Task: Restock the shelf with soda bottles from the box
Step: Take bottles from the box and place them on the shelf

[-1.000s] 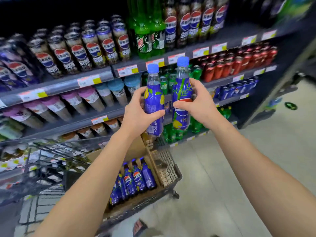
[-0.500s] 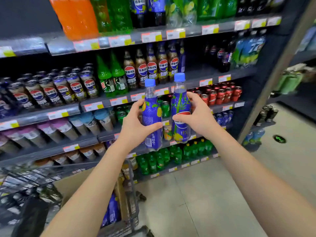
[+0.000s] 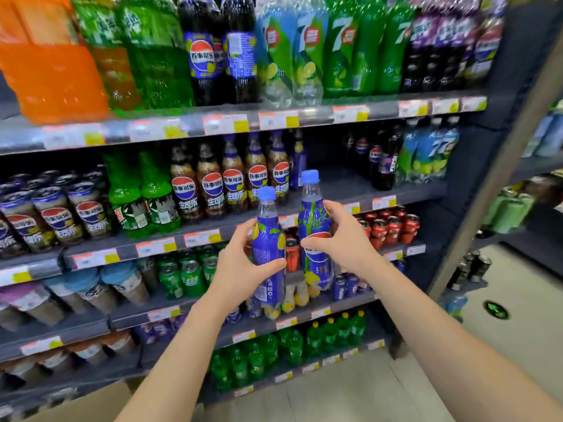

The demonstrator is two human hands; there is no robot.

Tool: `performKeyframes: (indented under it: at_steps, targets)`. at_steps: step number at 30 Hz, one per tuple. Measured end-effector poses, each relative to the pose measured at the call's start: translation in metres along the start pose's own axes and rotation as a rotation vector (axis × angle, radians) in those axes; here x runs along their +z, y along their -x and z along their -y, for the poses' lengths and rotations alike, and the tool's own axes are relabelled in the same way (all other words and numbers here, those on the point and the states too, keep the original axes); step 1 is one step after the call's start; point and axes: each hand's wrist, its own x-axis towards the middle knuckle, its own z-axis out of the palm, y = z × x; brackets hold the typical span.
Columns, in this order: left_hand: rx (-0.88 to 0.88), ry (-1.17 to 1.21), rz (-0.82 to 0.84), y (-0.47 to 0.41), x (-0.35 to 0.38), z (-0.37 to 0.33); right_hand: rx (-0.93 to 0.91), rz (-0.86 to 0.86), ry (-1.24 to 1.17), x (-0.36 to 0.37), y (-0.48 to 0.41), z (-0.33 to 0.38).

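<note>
My left hand (image 3: 240, 269) grips a blue soda bottle with lemon print (image 3: 268, 239) round its middle, upright. My right hand (image 3: 341, 239) grips a second blue soda bottle with bamboo print (image 3: 313, 217), a little higher and just to the right. Both bottles have light blue caps and are held in front of the dark grey shelf (image 3: 335, 190), level with its second board, where a bare gap lies behind the bottles. A corner of the cardboard box (image 3: 91, 403) shows at the bottom left.
Brown Pepsi bottles (image 3: 231, 178) stand left of the gap and dark Pepsi bottles (image 3: 377, 159) to its right. Large 7-Up and orange bottles fill the top board. Red cans (image 3: 390, 226) and green cans (image 3: 189, 275) sit lower. The aisle floor (image 3: 502, 345) lies to the right.
The view has tilted up and both hands have raised the bottles from cart height toward the second board. The cart and the box's bottles have dropped out of sight. Both grips are unchanged.
</note>
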Motion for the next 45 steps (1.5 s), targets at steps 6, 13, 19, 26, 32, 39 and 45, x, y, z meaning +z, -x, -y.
performKeyframes:
  at_steps: [6, 13, 19, 26, 32, 39, 45]
  targets:
    - [-0.028, -0.022, 0.014, -0.067, 0.027, 0.017, 0.001, -0.001, -0.039, -0.011, -0.080, -0.022]
    - [-0.087, -0.101, -0.045, -0.108, 0.047, 0.031, 0.002, 0.013, -0.043, -0.023, -0.159, -0.045]
    - [-0.120, -0.139, -0.100, -0.127, 0.064, 0.027, -0.059, 0.042, -0.035, -0.035, -0.217, -0.045]
    - [-0.149, -0.105, -0.220, -0.146, 0.086, 0.012, -0.080, 0.052, -0.057, -0.041, -0.258, -0.059]
    - [-0.206, -0.108, -0.273, -0.151, 0.110, 0.010, -0.113, 0.051, -0.115, -0.035, -0.278, -0.075]
    - [-0.225, -0.112, -0.311, -0.149, 0.130, 0.005, -0.075, 0.049, -0.112, -0.015, -0.292, -0.093]
    - [-0.224, -0.130, -0.327, -0.144, 0.140, 0.009, -0.096, 0.076, 0.031, -0.008, -0.285, -0.100]
